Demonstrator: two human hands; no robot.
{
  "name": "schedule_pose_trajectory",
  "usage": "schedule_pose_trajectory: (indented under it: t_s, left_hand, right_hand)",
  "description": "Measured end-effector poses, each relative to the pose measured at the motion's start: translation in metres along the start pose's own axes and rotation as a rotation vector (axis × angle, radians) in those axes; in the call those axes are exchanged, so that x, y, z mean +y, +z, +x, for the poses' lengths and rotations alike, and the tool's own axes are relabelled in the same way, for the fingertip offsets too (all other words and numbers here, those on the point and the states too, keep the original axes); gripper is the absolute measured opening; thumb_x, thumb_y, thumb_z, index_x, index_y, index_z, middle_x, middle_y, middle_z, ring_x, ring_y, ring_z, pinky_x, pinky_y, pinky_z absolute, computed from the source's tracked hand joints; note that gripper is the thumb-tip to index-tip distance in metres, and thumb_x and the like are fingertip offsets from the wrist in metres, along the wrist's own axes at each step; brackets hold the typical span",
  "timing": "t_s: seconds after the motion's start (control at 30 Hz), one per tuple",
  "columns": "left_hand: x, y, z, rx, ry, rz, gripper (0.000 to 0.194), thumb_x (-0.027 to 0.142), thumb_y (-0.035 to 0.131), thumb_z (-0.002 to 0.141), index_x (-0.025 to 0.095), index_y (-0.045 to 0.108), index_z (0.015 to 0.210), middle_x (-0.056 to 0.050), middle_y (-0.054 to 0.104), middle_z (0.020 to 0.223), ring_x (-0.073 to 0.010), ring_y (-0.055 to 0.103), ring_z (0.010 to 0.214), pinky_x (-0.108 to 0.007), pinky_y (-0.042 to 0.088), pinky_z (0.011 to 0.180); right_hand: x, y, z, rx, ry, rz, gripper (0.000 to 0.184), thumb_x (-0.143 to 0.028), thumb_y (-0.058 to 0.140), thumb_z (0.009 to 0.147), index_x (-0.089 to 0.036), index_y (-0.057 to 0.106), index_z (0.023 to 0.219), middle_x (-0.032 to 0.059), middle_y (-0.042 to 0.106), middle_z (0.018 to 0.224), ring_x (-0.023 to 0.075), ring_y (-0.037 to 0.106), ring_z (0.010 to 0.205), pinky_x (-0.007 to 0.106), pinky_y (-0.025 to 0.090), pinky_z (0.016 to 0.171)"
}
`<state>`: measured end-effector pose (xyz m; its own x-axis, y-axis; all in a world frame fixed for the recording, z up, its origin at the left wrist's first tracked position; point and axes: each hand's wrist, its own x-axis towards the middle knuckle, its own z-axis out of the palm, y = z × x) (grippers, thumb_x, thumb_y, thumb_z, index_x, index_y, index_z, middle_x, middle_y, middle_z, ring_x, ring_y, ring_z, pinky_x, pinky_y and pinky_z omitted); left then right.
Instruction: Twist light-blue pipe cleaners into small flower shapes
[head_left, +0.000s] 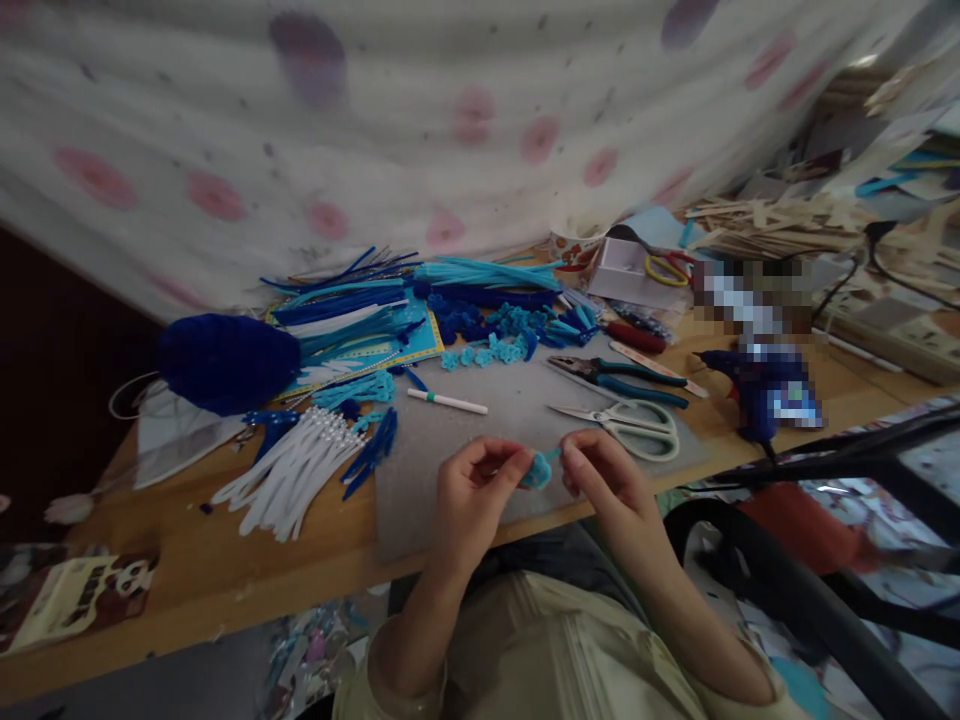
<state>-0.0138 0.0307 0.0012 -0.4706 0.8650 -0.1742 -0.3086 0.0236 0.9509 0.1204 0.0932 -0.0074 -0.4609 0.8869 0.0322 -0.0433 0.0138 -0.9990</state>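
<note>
Between my hands, over the grey mat (420, 490), is a small light-blue pipe cleaner flower (537, 470). My left hand (480, 490) pinches it at its left side between thumb and fingertips. A thin light-blue end of the pipe cleaner runs from it to my right hand (604, 475), which grips that end in a pinch. Scissors with pale handles (637, 425) lie just beyond my right hand, and pliers with blue handles (622, 378) rest behind them. A white marker (448, 402) lies beyond my left hand.
White pipe cleaners (289, 480) with beaded ends lie at left, near a dark-blue yarn ball (229, 360). Light-blue pipe cleaner flowers (487, 352) and bundles of blue pipe cleaners (487, 272) line the back. A blue glue gun (772, 390) stands at right.
</note>
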Motion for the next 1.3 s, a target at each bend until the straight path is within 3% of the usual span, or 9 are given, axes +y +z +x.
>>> schedule_pose_trajectory:
  t_s: [0.17,0.3,0.43,0.5,0.8,0.97,1.1,1.2,1.3]
  left_hand:
    - [-0.004,0.004,-0.005,0.082,0.055,0.023,0.019,0.032,0.076,0.075,0.015,0.068,0.075,-0.001,0.07,0.068,-0.0116,0.066,0.064,-0.02,0.055,0.061]
    - [-0.004,0.004,-0.006,0.076,0.06,0.047,0.019,0.032,0.075,0.076,0.015,0.068,0.075,0.0,0.07,0.069,-0.011,0.066,0.064,-0.019,0.055,0.06]
    - [-0.003,0.0,-0.005,-0.09,-0.102,-0.055,0.026,0.036,0.079,0.071,0.015,0.071,0.086,-0.003,0.075,0.077,-0.0133,0.069,0.064,-0.024,0.058,0.063]
    - [-0.004,-0.001,-0.005,-0.108,-0.17,-0.118,0.03,0.035,0.082,0.066,0.015,0.073,0.087,-0.003,0.076,0.076,-0.0137,0.069,0.06,-0.026,0.059,0.064]
    - [-0.017,0.008,-0.009,0.024,-0.129,-0.279,0.026,0.034,0.084,0.063,0.017,0.074,0.079,-0.002,0.076,0.075,-0.0127,0.067,0.055,-0.024,0.056,0.058]
    - [-0.015,0.006,-0.007,-0.032,-0.114,-0.252,0.025,0.036,0.08,0.07,0.017,0.076,0.086,-0.005,0.077,0.082,-0.0147,0.07,0.063,-0.026,0.058,0.066]
    - [-0.013,0.006,-0.005,0.041,-0.095,-0.273,0.027,0.032,0.084,0.065,0.015,0.075,0.084,-0.005,0.077,0.079,-0.0163,0.071,0.07,-0.026,0.059,0.066]
    - [-0.016,0.008,-0.002,0.113,-0.09,-0.255,0.027,0.031,0.085,0.062,0.014,0.073,0.079,-0.004,0.076,0.071,-0.0141,0.068,0.06,-0.025,0.058,0.061]
    - [-0.023,0.007,0.001,0.171,-0.058,-0.237,0.026,0.031,0.086,0.06,0.014,0.072,0.076,-0.002,0.074,0.066,-0.0124,0.066,0.054,-0.023,0.055,0.057]
  right_hand:
    - [0.004,0.002,-0.005,0.115,-0.249,-0.158,0.02,-0.036,0.06,0.089,-0.026,0.055,0.106,0.0035,0.05,0.096,0.018,0.048,0.081,0.03,0.042,0.074]
    - [0.002,0.003,-0.002,0.033,-0.317,-0.251,0.011,-0.028,0.05,0.095,-0.023,0.056,0.089,0.0045,0.048,0.095,0.0205,0.047,0.093,0.034,0.038,0.082]
    - [-0.001,0.006,0.002,-0.04,-0.293,-0.209,0.014,-0.025,0.054,0.092,-0.021,0.057,0.079,0.0061,0.049,0.1,0.0226,0.047,0.102,0.036,0.037,0.088]
    - [-0.001,0.008,0.003,-0.039,-0.29,-0.185,0.014,-0.025,0.055,0.092,-0.021,0.058,0.078,0.0072,0.05,0.1,0.024,0.047,0.105,0.038,0.037,0.09]
    - [0.01,0.013,0.001,0.056,-0.22,0.015,0.016,-0.031,0.058,0.09,-0.022,0.059,0.077,0.0077,0.05,0.107,0.0243,0.047,0.11,0.036,0.038,0.09]
    - [0.012,0.009,0.005,0.015,-0.083,0.099,0.021,-0.038,0.059,0.089,-0.021,0.061,0.076,0.007,0.053,0.107,0.0216,0.051,0.1,0.031,0.042,0.084]
    - [0.016,0.002,0.009,0.028,-0.032,0.144,0.022,-0.04,0.06,0.088,-0.021,0.063,0.077,0.0046,0.056,0.099,0.0175,0.052,0.084,0.028,0.044,0.076]
    - [0.021,-0.003,0.007,0.117,-0.021,0.117,0.017,-0.039,0.063,0.087,-0.022,0.063,0.082,0.0031,0.061,0.089,0.0167,0.054,0.077,0.028,0.045,0.072]
    - [0.026,-0.015,0.001,0.173,-0.046,0.018,0.016,-0.037,0.06,0.09,-0.025,0.063,0.101,0.0039,0.07,0.087,0.0196,0.06,0.077,0.033,0.048,0.074]
